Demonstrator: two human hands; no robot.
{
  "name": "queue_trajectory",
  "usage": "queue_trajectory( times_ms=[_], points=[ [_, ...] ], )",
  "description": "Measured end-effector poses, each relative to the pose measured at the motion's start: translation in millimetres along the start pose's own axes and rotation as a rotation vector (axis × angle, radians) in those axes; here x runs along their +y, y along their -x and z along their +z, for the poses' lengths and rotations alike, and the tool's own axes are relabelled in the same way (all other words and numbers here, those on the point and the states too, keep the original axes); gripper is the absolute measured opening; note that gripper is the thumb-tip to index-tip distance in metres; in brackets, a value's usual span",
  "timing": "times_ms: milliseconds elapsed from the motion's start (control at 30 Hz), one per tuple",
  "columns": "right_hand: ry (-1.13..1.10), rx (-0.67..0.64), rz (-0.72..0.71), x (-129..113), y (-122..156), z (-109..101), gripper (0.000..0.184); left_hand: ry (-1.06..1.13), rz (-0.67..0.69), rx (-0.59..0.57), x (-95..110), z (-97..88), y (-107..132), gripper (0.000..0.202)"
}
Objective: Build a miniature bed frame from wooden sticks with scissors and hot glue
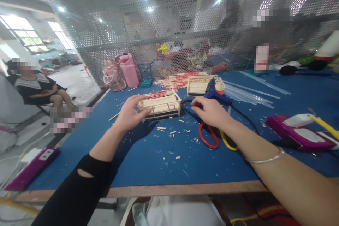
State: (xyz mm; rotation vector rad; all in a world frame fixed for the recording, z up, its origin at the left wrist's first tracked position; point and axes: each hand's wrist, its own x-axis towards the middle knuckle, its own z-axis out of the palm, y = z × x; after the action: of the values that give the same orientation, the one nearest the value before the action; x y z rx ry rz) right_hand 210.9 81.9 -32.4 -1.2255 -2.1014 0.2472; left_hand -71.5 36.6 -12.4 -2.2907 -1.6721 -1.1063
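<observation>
A small cot-like frame of wooden sticks (pixel 162 105) stands on the blue table (pixel 148 155). My left hand (pixel 129 113) grips its left end, thumb in front and fingers over the top. My right hand (pixel 210 111) hovers just right of the frame with its fingers curled; I cannot make out anything in them. Under that hand lie red-handled scissors (pixel 209 137) and a black cable. A blue glue gun (pixel 215 91) rests just beyond it, in front of a second wooden frame (pixel 201 84).
Loose red-and-white sticks (pixel 176 80) and clear glue rods (pixel 251 93) lie at the back. Two pink bottles (pixel 123 72) and a teal basket (pixel 145 75) stand by the perforated screen. A magenta case (pixel 299 134) sits right. Wood chips litter the table. A seated person (pixel 39 88) is left.
</observation>
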Motion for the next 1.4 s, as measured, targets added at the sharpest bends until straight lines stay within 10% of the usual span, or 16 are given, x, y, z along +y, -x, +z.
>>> queue_trajectory(
  times_ms=[200,733,933,1400],
  points=[
    [-0.054,0.158,0.118,7,-2,-14,0.010,-0.047,-0.075,-0.207,-20,-4.0,1,0.075],
    [-0.120,0.088,0.091,6,2,-4,0.013,0.088,-0.194,-0.345,-22,-13.2,2,0.078],
    [-0.104,0.080,0.098,6,3,-3,0.013,0.070,-0.246,-0.371,-16,-13.9,6,0.117],
    [-0.079,0.055,0.069,5,1,-2,0.013,-0.081,-0.471,-0.230,-2,-6.5,-2,0.055]
  ],
)
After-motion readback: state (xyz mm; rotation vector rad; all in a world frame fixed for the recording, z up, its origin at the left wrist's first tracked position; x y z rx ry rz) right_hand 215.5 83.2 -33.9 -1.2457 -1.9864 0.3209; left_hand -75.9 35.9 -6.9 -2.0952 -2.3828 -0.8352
